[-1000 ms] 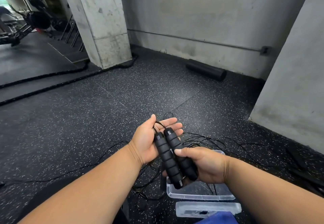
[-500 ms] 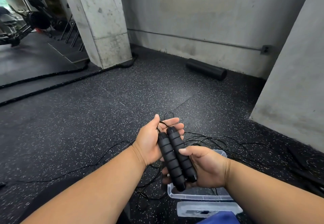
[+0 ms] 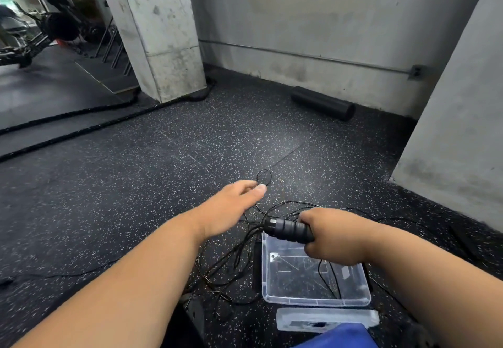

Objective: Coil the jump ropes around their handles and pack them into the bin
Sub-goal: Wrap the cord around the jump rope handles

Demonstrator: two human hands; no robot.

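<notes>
My right hand point(image 3: 334, 234) grips two black foam jump rope handles point(image 3: 288, 229) side by side, lying level with their cord ends pointing left, above the far left corner of the clear plastic bin point(image 3: 315, 301). My left hand point(image 3: 234, 206) is stretched forward and blurred. Its fingertips appear to pinch the thin black cord point(image 3: 264, 177), which loops up just beyond them and runs back to the handles. More thin cord lies tangled on the floor point(image 3: 231, 274), and some strands cross the bin. Another black handle point(image 3: 255, 263) lies on the floor along the bin's left side.
A clear lid point(image 3: 326, 319) lies in front of the bin, with a blue object point(image 3: 337, 336) at the bottom edge. A black foam roller point(image 3: 322, 102) lies by the far wall. A thick battle rope point(image 3: 81, 127) runs from the concrete pillar point(image 3: 160, 34). A wall point(image 3: 462, 130) stands right.
My left hand let go of the handles and moved forward along the cord. My right hand turned both handles from upright to level and carried them right, over the bin.
</notes>
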